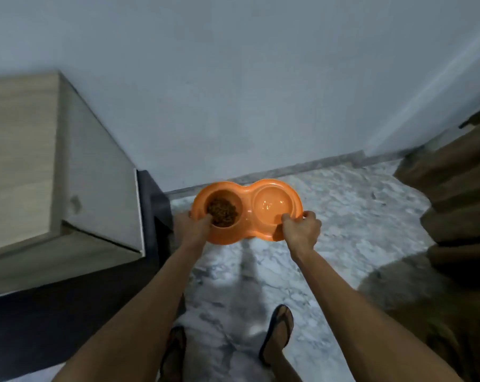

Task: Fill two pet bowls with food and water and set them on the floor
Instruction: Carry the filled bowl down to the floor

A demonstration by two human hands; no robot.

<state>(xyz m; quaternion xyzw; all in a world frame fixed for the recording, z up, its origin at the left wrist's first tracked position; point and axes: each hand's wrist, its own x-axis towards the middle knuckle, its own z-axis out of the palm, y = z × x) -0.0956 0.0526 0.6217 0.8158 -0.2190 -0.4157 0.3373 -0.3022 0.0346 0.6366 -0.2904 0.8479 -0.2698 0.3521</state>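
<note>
**Q:** Nearest the camera, what is there?

**A:** Two bare forearms reach forward and down from the bottom edge. Below them, two feet in dark flip-flops (278, 333) stand on a marble floor (343, 216), white with grey veins and glossy.

**Q:** What are the hands doing?

**A:** Both are closed around one orange double pet bowl (247, 209), a smooth, shiny plastic dish shaped like a figure eight, with two round wells side by side. The left hand (193, 226) grips the near left rim, its thumb lying over the edge toward the left well. The right hand (301, 228) grips the near right rim, thumb inside the lip and fingers curled round the outer edge.

**Q:** What is in the wells?

**A:** The left well holds a heap of small brown kibble (222, 212). The right well holds clear water (272, 206), seen as pale glints on the orange base.

**Q:** Where is the bowl?

**A:** Out in front of the feet, near the foot of a plain pale wall (247, 92). Whether it touches the floor I cannot tell.

**Q:** Anything else?

**A:** A boxy cabinet (40, 161) of light wood-grain stands at left, and brown folded fabric (459, 188) hangs at right.
</note>
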